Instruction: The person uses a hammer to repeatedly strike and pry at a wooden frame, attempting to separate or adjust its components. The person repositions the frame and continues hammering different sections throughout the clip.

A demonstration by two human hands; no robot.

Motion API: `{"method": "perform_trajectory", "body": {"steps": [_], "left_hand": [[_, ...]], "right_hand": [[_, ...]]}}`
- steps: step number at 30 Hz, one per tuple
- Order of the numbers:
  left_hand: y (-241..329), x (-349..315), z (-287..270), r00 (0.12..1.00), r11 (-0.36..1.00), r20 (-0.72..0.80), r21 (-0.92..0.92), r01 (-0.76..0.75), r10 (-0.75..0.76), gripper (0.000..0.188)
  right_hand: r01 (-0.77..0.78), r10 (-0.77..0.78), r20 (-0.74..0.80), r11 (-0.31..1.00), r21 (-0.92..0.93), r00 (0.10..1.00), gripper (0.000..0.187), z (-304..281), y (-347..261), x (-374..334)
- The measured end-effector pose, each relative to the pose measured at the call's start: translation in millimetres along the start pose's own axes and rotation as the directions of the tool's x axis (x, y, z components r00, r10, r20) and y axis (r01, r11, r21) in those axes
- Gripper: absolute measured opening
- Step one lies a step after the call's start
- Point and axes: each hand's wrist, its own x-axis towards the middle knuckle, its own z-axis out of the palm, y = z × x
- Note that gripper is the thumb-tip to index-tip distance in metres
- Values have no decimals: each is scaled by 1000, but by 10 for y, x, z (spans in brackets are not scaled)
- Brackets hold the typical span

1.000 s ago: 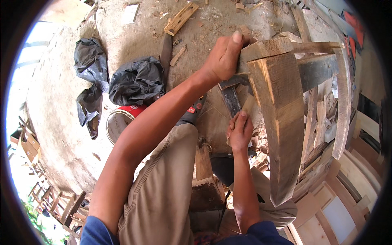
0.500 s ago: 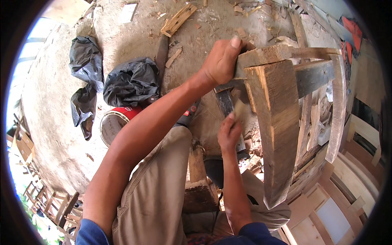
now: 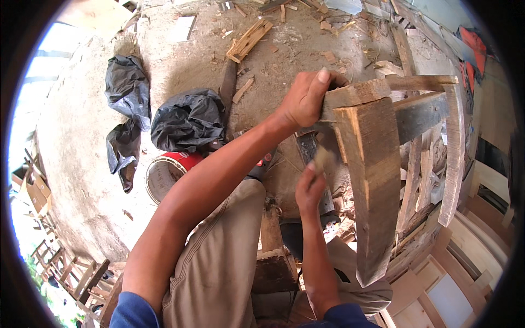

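A worn wooden furniture frame with thick legs stands tilted in front of me on the right. My left hand is closed round its upper corner, with some fingertips hidden behind the wood. Lower down, beside the inner side of the near leg, my right hand is closed on a small tan piece. Motion blurs that piece, so its kind and whether it touches the frame cannot be made out. A dark bar shows behind the right hand.
On the dusty floor at left lie black plastic bags and a red bucket on its side. A split wood block and scraps lie farther off. Wooden panels stand at right; a wooden seat is between my legs.
The whole view has shifted slightly, so things appear lower and farther right. My left hand keeps its grip on the frame. The tan piece in my right hand is blurred in both frames.
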Motion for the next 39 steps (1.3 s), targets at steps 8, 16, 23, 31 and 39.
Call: {"method": "perform_trajectory", "body": {"steps": [8,16,23,31,39], "left_hand": [[-48,-4,-17,998,997,-57,-77,-31,27,69],[21,19,-23,1000,1000,1,-3,14,-14,79],[-33,17,-35,1000,993,-21,-120,9,-12,66],[-46,-8,-56,999,996,-23,-89,-32,30,65],[-58,-29,-79,998,998,-29,-15,-60,59,60]], "right_hand": [[193,-208,-4,915,-355,978,51,190,-29,77],[233,-260,-84,941,-243,962,51,74,179,180],[347,-378,-17,866,-359,926,47,-45,296,268],[311,-310,56,897,-313,949,39,-81,213,214],[112,-114,-21,990,-84,993,47,-94,104,138]]}}
